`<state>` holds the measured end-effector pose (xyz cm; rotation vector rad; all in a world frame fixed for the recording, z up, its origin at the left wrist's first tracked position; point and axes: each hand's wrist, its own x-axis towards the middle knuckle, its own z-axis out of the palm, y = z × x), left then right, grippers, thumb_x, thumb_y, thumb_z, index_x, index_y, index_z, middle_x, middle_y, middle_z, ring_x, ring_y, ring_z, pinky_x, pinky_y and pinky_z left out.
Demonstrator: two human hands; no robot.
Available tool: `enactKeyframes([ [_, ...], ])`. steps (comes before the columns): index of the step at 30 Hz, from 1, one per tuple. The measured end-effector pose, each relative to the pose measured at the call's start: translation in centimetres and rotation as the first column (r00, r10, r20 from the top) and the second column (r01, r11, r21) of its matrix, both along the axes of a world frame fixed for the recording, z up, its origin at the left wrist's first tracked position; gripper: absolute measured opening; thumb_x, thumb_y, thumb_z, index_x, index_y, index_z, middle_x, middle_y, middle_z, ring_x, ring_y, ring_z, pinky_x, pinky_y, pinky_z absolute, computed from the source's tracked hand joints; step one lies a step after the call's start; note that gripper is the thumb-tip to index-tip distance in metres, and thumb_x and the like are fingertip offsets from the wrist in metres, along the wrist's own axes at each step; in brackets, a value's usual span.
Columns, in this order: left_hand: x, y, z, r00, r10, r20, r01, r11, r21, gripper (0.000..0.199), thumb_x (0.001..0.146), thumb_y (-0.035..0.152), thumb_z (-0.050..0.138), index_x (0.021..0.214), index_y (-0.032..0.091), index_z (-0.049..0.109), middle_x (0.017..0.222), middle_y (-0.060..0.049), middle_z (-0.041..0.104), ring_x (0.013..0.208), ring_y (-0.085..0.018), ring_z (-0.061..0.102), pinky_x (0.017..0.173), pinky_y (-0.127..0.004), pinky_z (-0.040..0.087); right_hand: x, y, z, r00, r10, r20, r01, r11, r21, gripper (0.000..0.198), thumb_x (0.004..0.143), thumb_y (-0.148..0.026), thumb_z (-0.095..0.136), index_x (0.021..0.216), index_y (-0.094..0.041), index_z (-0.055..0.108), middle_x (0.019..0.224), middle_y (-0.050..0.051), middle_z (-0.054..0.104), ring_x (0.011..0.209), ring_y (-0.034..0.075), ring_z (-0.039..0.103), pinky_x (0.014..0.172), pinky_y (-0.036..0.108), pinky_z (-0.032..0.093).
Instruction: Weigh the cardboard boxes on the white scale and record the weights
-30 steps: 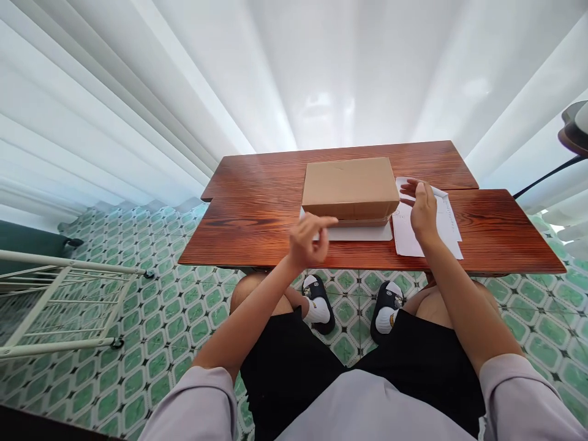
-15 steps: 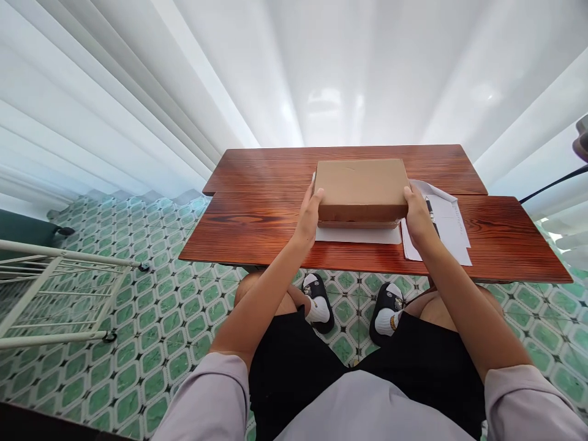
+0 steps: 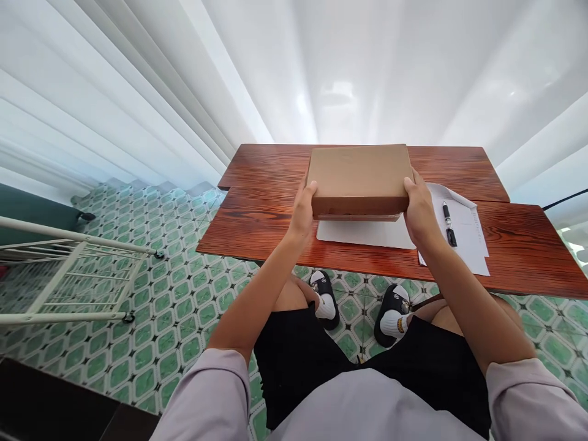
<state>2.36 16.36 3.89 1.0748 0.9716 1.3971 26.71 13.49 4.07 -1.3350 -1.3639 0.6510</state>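
A brown cardboard box (image 3: pixel 361 174) is held between my two hands, lifted above the table. My left hand (image 3: pixel 303 205) grips its left side with the thumb on the front corner. On the opposite side my right hand (image 3: pixel 418 205) closes round the right end. Fingers beneath the box are hidden. Under it lies a flat white object (image 3: pixel 362 234), perhaps a closed laptop, partly covered from view. Right of that, sheets of white paper (image 3: pixel 466 229) carry a black pen (image 3: pixel 449 225).
The reddish-brown wooden table (image 3: pixel 248 223) stands in front of white curtains (image 3: pixel 294 67). A white wire rack on casters (image 3: pixel 87 278) is on the green tiled floor (image 3: pixel 179 306) at left. My slippered feet are below the table edge.
The box has been raised off the white flat object and brought closer to me, still in both hands. More of the flat object and the whole pen now show. The view has shifted slightly.
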Motion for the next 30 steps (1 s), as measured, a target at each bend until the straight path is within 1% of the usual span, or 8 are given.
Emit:
enactKeyframes([
  [5,-4.8,0.0,2.5,0.993,0.117,0.000,-0.117,0.992,0.054,0.048,0.089,0.046,0.060,0.131,0.024,0.061,0.134,-0.002,0.065,0.132,-0.027,0.055,0.105,-0.034,0.052,-5.2,1.7,2.7,0.991,0.110,-0.072,-0.110,0.994,0.004,0.050,0.102,-0.043,0.036,0.150,-0.029,0.044,0.157,0.001,0.038,0.148,0.022,0.033,0.125,0.047,0.030],
  [8,-8.3,-0.1,3.2,0.982,0.190,0.004,-0.189,0.977,0.103,0.047,0.086,0.045,0.061,0.128,0.023,0.063,0.132,-0.002,0.066,0.131,-0.026,0.056,0.103,-0.032,0.052,-9.1,2.9,3.2,0.976,0.178,-0.125,-0.181,0.983,-0.012,0.056,0.100,-0.045,0.040,0.153,-0.026,0.039,0.158,0.002,0.036,0.148,0.022,0.033,0.126,0.046,0.028],
  [12,-12.8,-0.5,2.9,0.954,0.301,0.007,-0.299,0.947,0.112,0.039,0.082,0.040,0.063,0.117,0.023,0.069,0.124,-0.001,0.069,0.128,-0.025,0.057,0.103,-0.030,0.051,-14.2,4.0,2.5,0.948,0.253,-0.191,-0.263,0.964,-0.029,0.067,0.095,-0.050,0.048,0.155,-0.023,0.036,0.157,0.005,0.038,0.146,0.024,0.036,0.126,0.048,0.029],
  [14,-14.6,-0.7,2.2,0.937,0.349,0.008,-0.347,0.929,0.127,0.035,0.080,0.038,0.064,0.111,0.023,0.070,0.121,-0.001,0.070,0.127,-0.024,0.057,0.104,-0.029,0.050,-16.3,4.1,1.7,0.932,0.297,-0.208,-0.312,0.949,-0.042,0.071,0.093,-0.051,0.051,0.156,-0.021,0.035,0.155,0.006,0.040,0.143,0.027,0.039,0.124,0.050,0.031],
  [16,-16.1,-1.0,1.3,0.925,0.379,0.009,-0.378,0.919,0.116,0.034,0.078,0.038,0.064,0.108,0.023,0.071,0.119,-0.001,0.071,0.125,-0.024,0.058,0.103,-0.029,0.050,-17.9,4.2,0.7,0.923,0.314,-0.221,-0.336,0.940,-0.066,0.073,0.093,-0.052,0.051,0.156,-0.020,0.034,0.156,0.007,0.039,0.144,0.027,0.038,0.125,0.050,0.031],
  [19,-17.5,-1.4,-0.1,0.909,0.417,0.011,-0.417,0.907,0.065,0.036,0.076,0.039,0.065,0.108,0.022,0.071,0.119,-0.001,0.071,0.123,-0.025,0.059,0.102,-0.029,0.050,-19.4,4.2,-0.6,0.921,0.320,-0.223,-0.346,0.934,-0.091,0.074,0.093,-0.052,0.049,0.156,-0.018,0.033,0.158,0.007,0.035,0.147,0.026,0.032,0.127,0.047,0.026],
  [23,-18.3,-1.9,-1.7,0.898,0.440,0.009,-0.440,0.898,0.024,0.039,0.075,0.041,0.065,0.110,0.023,0.070,0.121,-0.001,0.070,0.124,-0.025,0.059,0.103,-0.030,0.048,-20.1,4.1,-1.8,0.921,0.335,-0.199,-0.363,0.923,-0.126,0.076,0.092,-0.051,0.050,0.157,-0.015,0.032,0.158,0.009,0.036,0.147,0.026,0.033,0.127,0.045,0.025],
  [30,-18.0,-2.2,-2.4,0.896,0.444,-0.013,-0.444,0.896,0.004,0.036,0.076,0.041,0.063,0.106,0.023,0.070,0.123,-0.002,0.070,0.125,-0.023,0.059,0.106,-0.029,0.047,-20.2,3.7,-2.1,0.931,0.319,-0.174,-0.348,0.922,-0.168,0.074,0.093,-0.046,0.048,0.157,-0.012,0.031,0.159,0.008,0.033,0.148,0.025,0.032,0.128,0.044,0.024],
])
